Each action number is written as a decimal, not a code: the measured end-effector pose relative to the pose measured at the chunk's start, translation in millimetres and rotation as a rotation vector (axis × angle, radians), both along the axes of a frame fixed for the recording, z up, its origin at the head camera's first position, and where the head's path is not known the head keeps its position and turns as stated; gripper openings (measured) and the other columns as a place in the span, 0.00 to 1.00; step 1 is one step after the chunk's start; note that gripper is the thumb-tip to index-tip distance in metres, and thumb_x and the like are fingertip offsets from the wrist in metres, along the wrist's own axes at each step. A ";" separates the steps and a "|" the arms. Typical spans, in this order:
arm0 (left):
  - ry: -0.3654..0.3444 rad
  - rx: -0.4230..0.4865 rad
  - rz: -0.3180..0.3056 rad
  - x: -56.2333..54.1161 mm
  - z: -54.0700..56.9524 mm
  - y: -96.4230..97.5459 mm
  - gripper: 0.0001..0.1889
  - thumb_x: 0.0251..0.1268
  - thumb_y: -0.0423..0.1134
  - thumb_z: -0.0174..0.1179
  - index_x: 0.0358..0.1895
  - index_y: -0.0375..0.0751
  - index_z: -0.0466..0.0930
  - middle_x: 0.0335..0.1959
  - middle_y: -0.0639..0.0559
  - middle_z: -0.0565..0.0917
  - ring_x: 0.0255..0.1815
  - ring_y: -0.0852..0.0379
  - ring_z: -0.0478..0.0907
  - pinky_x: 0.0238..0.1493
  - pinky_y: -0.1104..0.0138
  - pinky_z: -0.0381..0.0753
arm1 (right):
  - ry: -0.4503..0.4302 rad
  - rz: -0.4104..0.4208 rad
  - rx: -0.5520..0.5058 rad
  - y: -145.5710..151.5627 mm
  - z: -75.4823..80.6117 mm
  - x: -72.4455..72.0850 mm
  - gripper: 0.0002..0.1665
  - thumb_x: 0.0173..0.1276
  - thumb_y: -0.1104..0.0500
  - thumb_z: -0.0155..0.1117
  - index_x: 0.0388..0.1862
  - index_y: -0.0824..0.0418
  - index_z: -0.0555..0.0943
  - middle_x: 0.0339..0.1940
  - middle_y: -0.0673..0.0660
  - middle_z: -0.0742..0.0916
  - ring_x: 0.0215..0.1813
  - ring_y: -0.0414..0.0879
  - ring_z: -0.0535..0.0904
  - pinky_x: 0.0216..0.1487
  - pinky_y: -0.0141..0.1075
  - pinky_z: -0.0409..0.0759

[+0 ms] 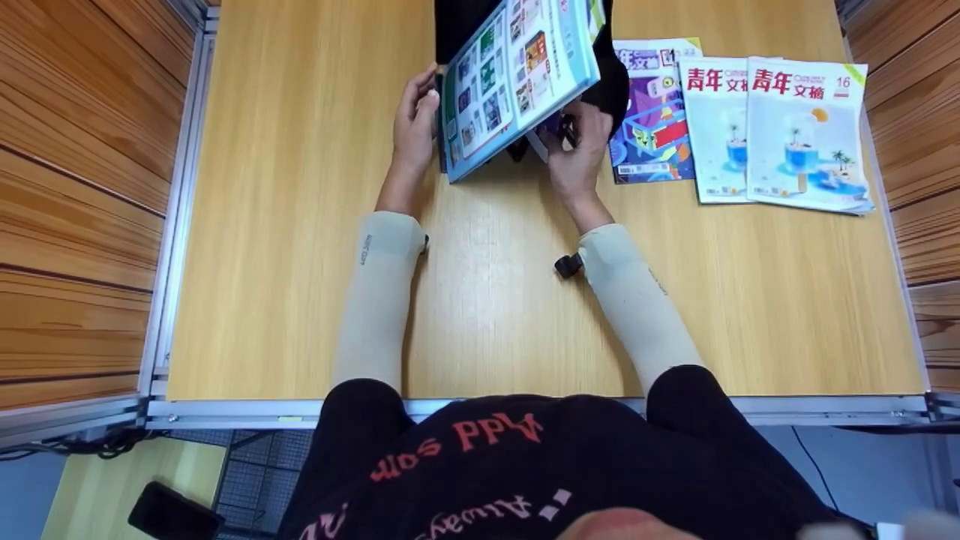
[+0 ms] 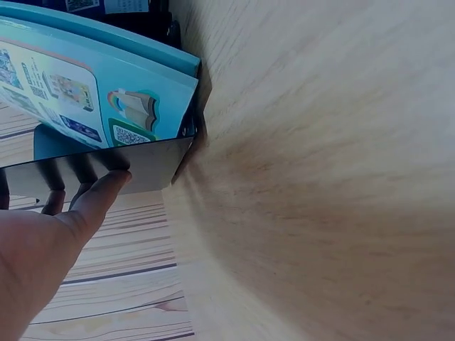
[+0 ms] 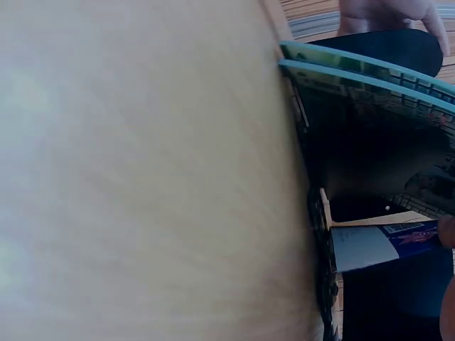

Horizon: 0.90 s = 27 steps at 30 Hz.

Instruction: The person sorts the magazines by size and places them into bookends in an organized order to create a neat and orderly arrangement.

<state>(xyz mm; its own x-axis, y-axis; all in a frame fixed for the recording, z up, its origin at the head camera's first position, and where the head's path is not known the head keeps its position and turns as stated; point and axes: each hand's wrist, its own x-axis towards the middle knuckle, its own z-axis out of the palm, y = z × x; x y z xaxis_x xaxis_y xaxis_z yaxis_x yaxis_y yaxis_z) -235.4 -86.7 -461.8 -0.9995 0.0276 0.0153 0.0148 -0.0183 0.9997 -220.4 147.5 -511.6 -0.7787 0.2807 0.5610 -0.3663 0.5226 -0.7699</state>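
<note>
A black desktop book rack (image 1: 616,86) stands at the far middle of the table. Light-blue-edged magazines (image 1: 499,82) lean inside it, their covers printed with small pictures. My left hand (image 1: 415,124) touches the outer face of the rack's left end plate (image 2: 153,160) with fingers extended. On the other side, my right hand (image 1: 582,150) pinches a thin magazine with a white and purple cover (image 3: 366,247), low inside the rack beside the right end plate. Much of this magazine is hidden by the leaning ones and the hand.
Right of the rack lie a purple magazine (image 1: 652,135) and two white magazines with red titles, one (image 1: 810,142) overlapping the other (image 1: 712,142). Wooden side walls (image 1: 82,187) with metal rails border the table (image 1: 300,187). A dark phone-like object (image 1: 174,514) sits below left.
</note>
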 end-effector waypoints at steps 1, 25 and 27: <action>-0.002 0.006 0.001 0.2 0.1 -0.2 0.22 0.75 0.42 0.44 0.70 0.49 0.65 0.71 0.52 0.66 0.71 0.59 0.62 0.69 0.57 0.65 | 0.013 -0.011 0.055 1.1 -0.5 -0.2 0.18 0.52 0.67 0.72 0.44 0.63 0.79 0.42 0.56 0.81 0.48 0.48 0.67 0.54 0.32 0.62; -0.020 0.048 0.008 -18.9 -28.5 -1.9 0.22 0.75 0.45 0.43 0.69 0.60 0.66 0.70 0.61 0.67 0.69 0.64 0.62 0.69 0.59 0.64 | -0.034 -0.047 0.381 16.9 -1.8 5.7 0.27 0.53 0.56 0.74 0.49 0.62 0.74 0.49 0.62 0.76 0.54 0.57 0.71 0.55 0.45 0.70; -0.024 0.051 0.005 -16.3 -24.8 -1.9 0.22 0.75 0.44 0.43 0.69 0.59 0.66 0.69 0.62 0.68 0.69 0.64 0.62 0.68 0.60 0.64 | -0.029 -0.049 0.392 17.8 -1.6 6.8 0.28 0.52 0.55 0.75 0.49 0.61 0.74 0.49 0.62 0.76 0.54 0.57 0.71 0.54 0.45 0.71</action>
<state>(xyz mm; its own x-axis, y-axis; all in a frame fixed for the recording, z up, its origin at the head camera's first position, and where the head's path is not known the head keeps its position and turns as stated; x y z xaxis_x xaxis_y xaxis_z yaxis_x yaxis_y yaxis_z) -251.8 -88.6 -486.6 -0.9997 0.0222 -0.0071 -0.0086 -0.0697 0.9975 -213.6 165.3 -513.2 -0.7866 0.0867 0.6113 -0.3148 0.7954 -0.5179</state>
